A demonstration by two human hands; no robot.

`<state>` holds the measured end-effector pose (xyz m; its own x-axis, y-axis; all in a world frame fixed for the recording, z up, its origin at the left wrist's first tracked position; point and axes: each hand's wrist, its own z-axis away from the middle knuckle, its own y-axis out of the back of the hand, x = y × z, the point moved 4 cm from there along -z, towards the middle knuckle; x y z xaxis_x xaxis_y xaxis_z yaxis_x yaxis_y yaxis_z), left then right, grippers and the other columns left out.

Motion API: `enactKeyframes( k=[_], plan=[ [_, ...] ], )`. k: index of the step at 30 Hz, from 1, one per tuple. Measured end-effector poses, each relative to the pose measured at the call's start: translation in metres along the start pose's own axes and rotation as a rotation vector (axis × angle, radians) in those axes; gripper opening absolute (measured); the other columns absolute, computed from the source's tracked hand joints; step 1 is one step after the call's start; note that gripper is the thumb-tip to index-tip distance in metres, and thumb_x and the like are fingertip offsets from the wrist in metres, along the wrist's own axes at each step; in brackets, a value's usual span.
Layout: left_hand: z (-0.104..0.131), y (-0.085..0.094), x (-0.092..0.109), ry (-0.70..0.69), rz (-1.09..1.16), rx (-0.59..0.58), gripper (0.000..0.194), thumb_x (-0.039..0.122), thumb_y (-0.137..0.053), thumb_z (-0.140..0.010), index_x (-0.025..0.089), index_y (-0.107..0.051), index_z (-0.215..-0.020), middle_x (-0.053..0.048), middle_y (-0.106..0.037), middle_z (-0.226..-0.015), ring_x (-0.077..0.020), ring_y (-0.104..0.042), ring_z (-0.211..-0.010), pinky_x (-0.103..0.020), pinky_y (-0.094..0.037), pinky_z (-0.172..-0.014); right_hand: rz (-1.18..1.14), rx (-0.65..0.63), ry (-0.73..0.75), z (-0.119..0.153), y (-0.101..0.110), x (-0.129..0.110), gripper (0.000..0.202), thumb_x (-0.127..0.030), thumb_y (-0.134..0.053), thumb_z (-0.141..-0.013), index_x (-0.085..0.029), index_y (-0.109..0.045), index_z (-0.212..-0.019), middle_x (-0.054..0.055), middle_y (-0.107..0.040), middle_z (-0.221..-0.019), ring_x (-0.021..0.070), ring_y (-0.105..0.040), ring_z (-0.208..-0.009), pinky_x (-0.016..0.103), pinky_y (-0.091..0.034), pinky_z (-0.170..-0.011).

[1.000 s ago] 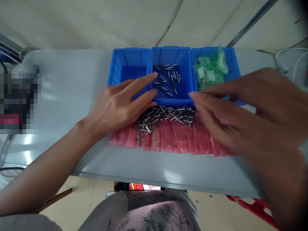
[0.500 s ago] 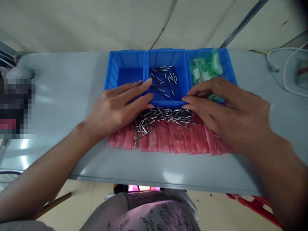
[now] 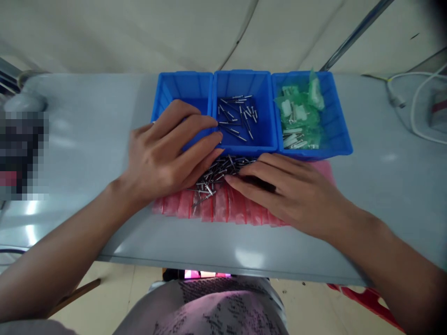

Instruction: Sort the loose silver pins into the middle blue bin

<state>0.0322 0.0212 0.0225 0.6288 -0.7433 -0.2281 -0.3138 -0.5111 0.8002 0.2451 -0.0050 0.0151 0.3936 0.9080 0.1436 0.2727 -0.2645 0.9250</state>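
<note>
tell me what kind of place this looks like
Probably a small-parts packing or assembly bench: three blue bins in a row on a grey table, a pile of metal pins on red bags, both hands on the pile.

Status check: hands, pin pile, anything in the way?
Left hand and right hand flat, open, on loose silver metal pins. Pins lie on red plastic bags. Blue plastic bins close behind.

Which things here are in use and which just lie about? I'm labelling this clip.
In use: left hand and right hand on the pile of metal pins, red bags beneath, middle bin holding pins.
Lying about: green bags, white cable, left bin.
</note>
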Motion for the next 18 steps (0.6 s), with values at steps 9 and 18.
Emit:
enactKeyframes(
  k=[9, 18],
  plan=[
    [0.003, 0.003, -0.001, -0.065, 0.004, 0.132, 0.029, 0.018, -0.072, -0.092, 0.014, -0.069, -0.12, -0.01, -0.073, -0.121, -0.0281, -0.071, -0.109, -0.033, -0.058, -0.074, -0.104, 0.134, -0.015, 0.005, 0.012, 0.007, 0.022, -0.007, -0.067, -0.093, -0.011, -0.071, -0.115, 0.008, -0.076, -0.105, 0.0192, -0.067, -0.096, 0.036, -0.059, -0.082],
    [0.003, 0.001, 0.0, -0.054, 0.004, 0.095, 0.027, 0.02, -0.07, -0.094, 0.014, -0.068, -0.12, -0.009, -0.071, -0.123, -0.0284, -0.071, -0.112, -0.036, -0.062, -0.076, -0.021, 0.008, 0.024, 0.009, 0.015, 0.014, 0.019, -0.008, -0.062, -0.096, -0.013, -0.073, -0.11, 0.006, -0.076, -0.101, 0.0205, -0.069, -0.094, 0.036, -0.058, -0.078]
  ],
)
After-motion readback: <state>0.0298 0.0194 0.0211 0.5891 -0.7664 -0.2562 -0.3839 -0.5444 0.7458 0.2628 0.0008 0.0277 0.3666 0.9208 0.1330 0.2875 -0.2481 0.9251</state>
